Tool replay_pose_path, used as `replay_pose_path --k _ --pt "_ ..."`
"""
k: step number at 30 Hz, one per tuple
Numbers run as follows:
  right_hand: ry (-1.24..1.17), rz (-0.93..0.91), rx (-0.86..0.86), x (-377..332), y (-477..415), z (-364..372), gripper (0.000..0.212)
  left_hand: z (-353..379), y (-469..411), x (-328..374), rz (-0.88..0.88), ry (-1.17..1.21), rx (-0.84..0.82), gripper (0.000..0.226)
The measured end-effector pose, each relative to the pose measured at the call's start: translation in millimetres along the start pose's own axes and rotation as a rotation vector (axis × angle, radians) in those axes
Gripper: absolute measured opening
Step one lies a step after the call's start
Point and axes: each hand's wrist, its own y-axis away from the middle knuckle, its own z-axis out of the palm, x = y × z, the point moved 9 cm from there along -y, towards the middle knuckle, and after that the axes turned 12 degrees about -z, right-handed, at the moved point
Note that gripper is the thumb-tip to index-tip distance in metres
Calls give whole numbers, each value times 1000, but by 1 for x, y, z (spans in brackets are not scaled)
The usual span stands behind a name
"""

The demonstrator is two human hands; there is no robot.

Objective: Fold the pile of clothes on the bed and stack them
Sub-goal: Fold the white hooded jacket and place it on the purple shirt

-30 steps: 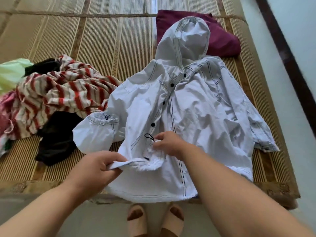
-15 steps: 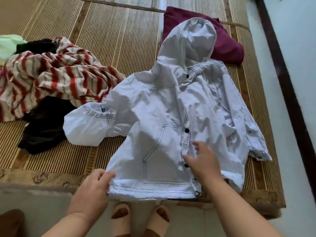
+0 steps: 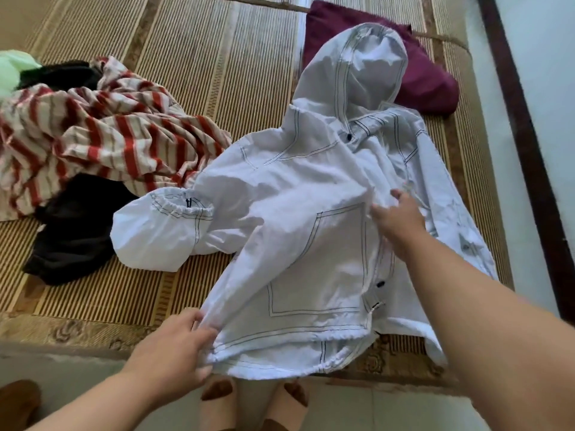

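Observation:
A white hooded jacket (image 3: 305, 194) with dark stitching lies front-up on the woven bed mat (image 3: 217, 73), hood pointing away from me. My left hand (image 3: 174, 349) grips the jacket's lower left hem corner at the bed's near edge. My right hand (image 3: 398, 216) lies on the button placket near the jacket's middle, fingers spread and pressing the cloth. The jacket's left sleeve is bunched at its cuff (image 3: 174, 209). An unfolded pile sits to the left: a red-and-white striped garment (image 3: 102, 141) over black clothes (image 3: 74, 234).
A folded maroon garment (image 3: 429, 76) lies behind the hood at the back right. A pale green cloth (image 3: 12, 66) peeks out at the far left. A dark wooden frame (image 3: 529, 150) borders the bed on the right. My feet in sandals (image 3: 255, 405) stand on the floor below.
The jacket's left front panel has been spread flat. My right hand has moved up the placket from near the hem to the middle. My left hand now grips the hem corner.

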Motion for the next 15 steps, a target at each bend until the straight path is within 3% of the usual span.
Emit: replay_pose_path --k 3,5,8,10,12,15 --pt "67 94 -172 30 31 10 80 -33 -8 30 23 40 102 59" --pt "112 120 -190 46 58 16 82 -58 -23 60 80 45 218 58" --pt "291 119 -204 60 93 22 50 -83 -55 108 175 32 294 61" --pt "182 123 -174 67 107 18 18 -88 -79 134 211 0 286 67" --pt "62 167 -223 78 120 14 17 -83 -101 143 174 -110 247 78" --pt "172 252 -470 104 142 14 35 -65 -123 119 29 -332 121 96"
